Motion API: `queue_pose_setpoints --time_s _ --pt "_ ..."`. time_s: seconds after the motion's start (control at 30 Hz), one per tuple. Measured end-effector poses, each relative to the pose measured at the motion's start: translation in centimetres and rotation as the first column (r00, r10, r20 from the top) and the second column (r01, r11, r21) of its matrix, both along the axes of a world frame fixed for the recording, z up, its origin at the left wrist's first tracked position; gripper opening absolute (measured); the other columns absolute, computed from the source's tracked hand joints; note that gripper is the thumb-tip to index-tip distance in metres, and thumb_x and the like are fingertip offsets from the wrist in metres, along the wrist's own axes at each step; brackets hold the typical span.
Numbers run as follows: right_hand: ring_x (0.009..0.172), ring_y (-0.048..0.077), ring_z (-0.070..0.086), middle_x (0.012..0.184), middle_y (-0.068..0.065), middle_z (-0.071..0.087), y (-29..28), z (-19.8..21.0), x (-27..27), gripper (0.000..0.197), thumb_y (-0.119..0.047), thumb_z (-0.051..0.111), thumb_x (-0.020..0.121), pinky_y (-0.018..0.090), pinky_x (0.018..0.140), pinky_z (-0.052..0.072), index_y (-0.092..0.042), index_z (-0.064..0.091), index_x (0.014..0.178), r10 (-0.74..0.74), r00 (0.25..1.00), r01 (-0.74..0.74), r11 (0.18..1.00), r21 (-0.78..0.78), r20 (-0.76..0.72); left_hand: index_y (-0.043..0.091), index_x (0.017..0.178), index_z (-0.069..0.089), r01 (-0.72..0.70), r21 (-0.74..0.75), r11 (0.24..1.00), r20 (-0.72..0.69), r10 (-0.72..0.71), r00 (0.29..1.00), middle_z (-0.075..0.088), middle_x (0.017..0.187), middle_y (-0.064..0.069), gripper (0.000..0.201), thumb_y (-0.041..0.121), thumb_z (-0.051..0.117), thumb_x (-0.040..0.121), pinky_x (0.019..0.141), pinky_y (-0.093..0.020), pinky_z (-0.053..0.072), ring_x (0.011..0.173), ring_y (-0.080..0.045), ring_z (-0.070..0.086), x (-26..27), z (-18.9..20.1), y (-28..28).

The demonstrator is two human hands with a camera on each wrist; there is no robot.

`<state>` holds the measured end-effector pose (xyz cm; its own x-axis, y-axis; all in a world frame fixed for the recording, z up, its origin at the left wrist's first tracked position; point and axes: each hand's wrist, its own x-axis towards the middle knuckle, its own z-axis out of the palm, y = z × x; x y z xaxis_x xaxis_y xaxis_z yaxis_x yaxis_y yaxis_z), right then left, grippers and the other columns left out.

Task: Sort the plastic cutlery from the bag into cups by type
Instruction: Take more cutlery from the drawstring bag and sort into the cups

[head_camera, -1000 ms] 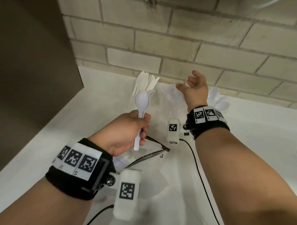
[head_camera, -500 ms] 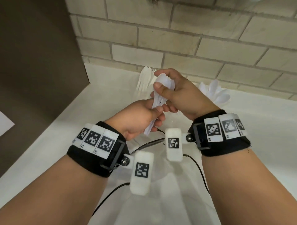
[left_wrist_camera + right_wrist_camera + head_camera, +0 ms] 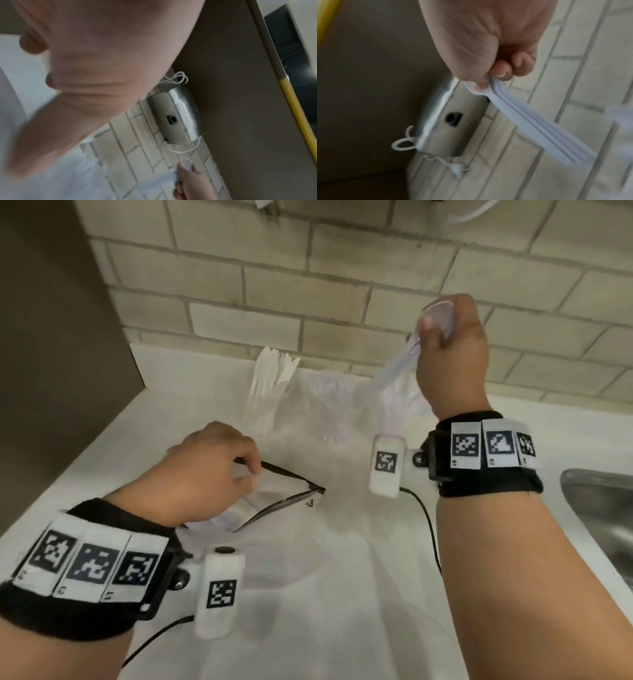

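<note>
Your right hand point(image 3: 448, 354) holds the spoon point(image 3: 407, 354) by its bowl end, thumb and curled fingers pinched on it, so the handle hangs down toward the clear cups point(image 3: 329, 409) that stand by the brick wall point(image 3: 274, 282). Your left hand point(image 3: 209, 470) is down at the bag point(image 3: 274, 501), which lies on the counter point(image 3: 342, 611) in front of the cups; its fingers bend at the dark edge of the bag mouth, but I cannot tell if they hold that edge or a piece inside.

I judge the step is to drop this spoon in the spoon cup. The cup with the flat white pieces point(image 3: 270, 378) stands left of the cups' middle, and this is not the place. The cups to the right of it are very blurred, so look first for other spoon bowls. Bring the handle tip over the rim, lower it inside, then let go; a light cup can tip if you hit its wall. Keep the bag mouth wide with the left hand, ready for the next piece.

The head view alone shows bag, cups and both hands together. The right wrist view shows the pinch well, and the ridges along the handle. The left wrist view is mostly palm, very blurred, and it does not show the bag; it shows the metal box point(image 3: 173, 115) on the wall.
</note>
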<state>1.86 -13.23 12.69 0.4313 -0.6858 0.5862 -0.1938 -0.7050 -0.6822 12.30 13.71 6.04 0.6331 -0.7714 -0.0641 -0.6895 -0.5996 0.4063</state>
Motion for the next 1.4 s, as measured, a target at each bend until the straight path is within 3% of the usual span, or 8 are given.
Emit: queue_pose_setpoints --time_s 0.13,0.33,0.5,0.63,0.8,0.93,1.07,1.4 --pt "0.076 0.02 0.051 0.085 0.001 0.055 -3.9 -1.4 -0.2 0.024 -0.011 0.038 0.098 0.028 0.064 0.039 -0.003 0.051 0.116 -0.129 0.991 0.131 0.989 -0.062 0.032 0.055 0.098 0.058 -0.05 0.393 0.918 -0.002 0.056 0.998 0.016 0.156 0.011 0.018 0.051 0.062 0.08 0.112 -0.051 0.011 0.146 -0.023 0.008 0.1 -1.2 0.5" --pt "0.082 0.027 0.055 0.096 0.018 0.061 -6.1 -5.9 1.7 0.027 -0.013 0.034 0.1 0.032 0.064 0.036 -0.002 0.044 0.123 -0.157 0.942 0.181 0.982 0.054 -0.298 0.052 0.137 0.03 0.055 0.413 0.909 -0.1 -0.015 0.995 0.017 0.149 0.007 0.073 0.051 0.067 0.074 0.108 -0.043 0.034 0.134 -0.026 0.029 0.3 -2.8 -0.8" --pt "0.125 0.037 0.04 0.142 0.018 0.033 -5.2 -7.6 2.2 0.041 -0.011 0.029 0.1 0.046 0.1 0.042 0.0 0.037 0.139 -0.127 0.656 0.24 0.97 0.047 -0.744 0.043 0.148 0.013 0.08 0.329 0.941 -0.117 -0.044 0.992 0.013 0.15 0.004 0.098 0.048 0.073 0.07 0.107 -0.04 0.038 0.133 -0.028 0.031 0.2 -3.6 -2.4" --pt "0.106 0.038 0.057 0.147 0.016 0.023 -3.9 -6.6 1.8 0.055 -0.017 0.046 0.095 0.037 0.083 0.044 -0.01 0.027 0.146 -0.183 0.758 0.276 0.96 0.054 -0.626 0.037 0.149 0.006 0.092 0.33 0.94 -0.059 -0.077 0.995 0.01 0.148 -0.001 0.106 0.045 0.076 0.069 0.106 -0.042 0.038 0.132 -0.034 0.027 -0.7 -4.2 -3.6" --pt "0.099 0.018 0.06 0.118 0.004 0.061 3.1 -4.4 2.1 0.029 -0.008 0.05 0.088 0.019 0.084 0.041 -0.012 0.066 0.112 0.059 0.866 -0.099 0.994 -0.054 -0.497 0.035 0.148 0.0 0.069 0.319 0.945 0.017 -0.078 0.997 0.009 0.147 -0.001 0.116 0.047 0.077 0.063 0.102 -0.049 0.039 0.129 -0.036 0.028 -1.1 -5.3 -4.5" --pt "0.073 0.0 0.055 0.088 -0.009 0.062 9.3 -5.1 2.1 0.024 -0.004 0.053 0.086 0.005 0.062 0.038 -0.018 0.073 0.088 0.482 0.55 -0.48 0.851 0.213 -0.682 0.035 0.145 0.007 0.061 0.252 0.966 0.051 -0.076 0.996 0.012 0.146 -0.003 0.112 0.053 0.076 0.059 0.099 -0.049 0.04 0.124 -0.039 0.033 -1.0 -5.7 -4.5" --pt "0.104 0.021 0.06 0.116 0.001 0.063 11.0 -7.9 2.6 0.025 -0.013 0.057 0.09 0.021 0.083 0.044 -0.012 0.069 0.112 0.37 0.155 -0.526 0.816 0.24 -0.916 0.041 0.129 0.048 0.004 0.274 0.962 0.044 -0.017 0.999 0.009 0.153 -0.001 0.064 0.04 0.074 0.07 0.104 -0.048 0.034 0.131 -0.037 0.028 -0.4 -5.1 -3.3" --pt "0.112 0.024 0.056 0.129 0.005 0.054 12.9 -11.5 3.2 0.087 -0.036 0.078 0.074 0.032 0.088 0.051 -0.012 0.03 0.143 0.294 -0.048 -0.509 0.815 0.276 -0.955 0.026 0.14 0.023 -0.038 0.434 0.9 -0.078 0.079 0.994 0.019 0.141 -0.013 0.078 0.042 0.062 0.074 0.088 -0.042 0.053 0.118 -0.034 0.054 0.7 -7.0 -1.5"
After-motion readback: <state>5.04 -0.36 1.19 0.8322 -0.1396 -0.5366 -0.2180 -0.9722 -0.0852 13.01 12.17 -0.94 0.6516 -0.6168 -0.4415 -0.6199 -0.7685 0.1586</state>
